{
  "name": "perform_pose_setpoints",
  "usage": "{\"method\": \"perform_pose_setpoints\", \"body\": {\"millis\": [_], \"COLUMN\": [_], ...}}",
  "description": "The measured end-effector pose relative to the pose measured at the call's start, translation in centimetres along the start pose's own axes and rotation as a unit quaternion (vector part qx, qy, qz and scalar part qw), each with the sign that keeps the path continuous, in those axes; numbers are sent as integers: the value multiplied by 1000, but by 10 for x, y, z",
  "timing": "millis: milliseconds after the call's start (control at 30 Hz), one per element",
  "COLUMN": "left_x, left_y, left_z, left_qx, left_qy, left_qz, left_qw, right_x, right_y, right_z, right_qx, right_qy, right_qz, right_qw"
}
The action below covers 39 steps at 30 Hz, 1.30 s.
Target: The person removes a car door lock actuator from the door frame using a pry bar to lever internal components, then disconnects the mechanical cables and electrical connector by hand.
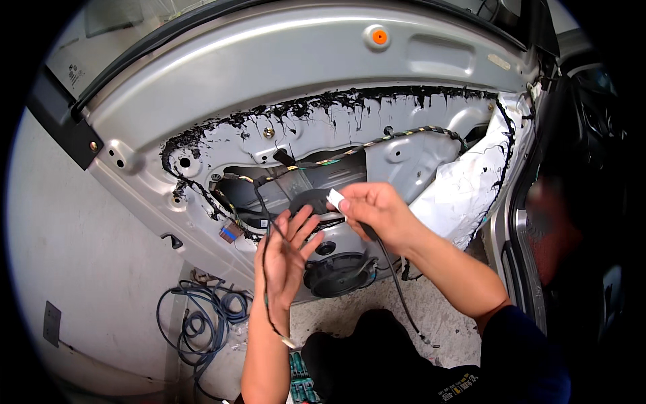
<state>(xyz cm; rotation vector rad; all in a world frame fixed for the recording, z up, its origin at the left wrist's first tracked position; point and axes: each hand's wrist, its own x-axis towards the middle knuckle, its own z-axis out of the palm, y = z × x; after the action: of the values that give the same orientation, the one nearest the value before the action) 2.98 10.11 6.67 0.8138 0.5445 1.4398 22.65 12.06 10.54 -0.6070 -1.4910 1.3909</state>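
Observation:
My right hand (373, 215) pinches a small white piece (336, 199), with a black cable (396, 283) hanging from it toward the floor. My left hand (286, 256) has its fingers spread, palm up, just below the opening in a silver car door (282, 50). A thin dark wire (265, 212) drops from the wiring harness (363, 145) across that palm and wrist. Behind my hands is a dark part (303, 200) in the opening, partly hidden; a round speaker (336, 276) sits below.
A torn white sheet (457, 195) with black sealant hangs at the door's right. A coiled blue hose (192, 316) and a green-handled tool set (302, 377) lie on the floor (437, 306). The dark car interior is at the right, a pale wall (87, 236) at the left.

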Motion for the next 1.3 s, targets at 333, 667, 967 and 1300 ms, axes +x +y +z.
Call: {"method": "perform_pose_setpoints", "body": {"millis": [333, 667, 967, 1300], "left_x": [38, 30, 55, 58], "left_y": [6, 51, 47, 65], "left_z": [3, 26, 5, -12], "left_qx": [179, 662, 668, 750], "left_qy": [81, 167, 193, 87], "left_qz": [271, 266, 338, 192], "left_qw": [942, 680, 635, 627], "right_x": [31, 33, 22, 20], "right_y": [5, 20, 35, 44], "right_z": [42, 86, 85, 91], "right_qx": [69, 122, 95, 199], "right_qy": [-96, -11, -44, -67], "right_qz": [-109, -166, -164, -161], "right_qw": [987, 979, 981, 964]}}
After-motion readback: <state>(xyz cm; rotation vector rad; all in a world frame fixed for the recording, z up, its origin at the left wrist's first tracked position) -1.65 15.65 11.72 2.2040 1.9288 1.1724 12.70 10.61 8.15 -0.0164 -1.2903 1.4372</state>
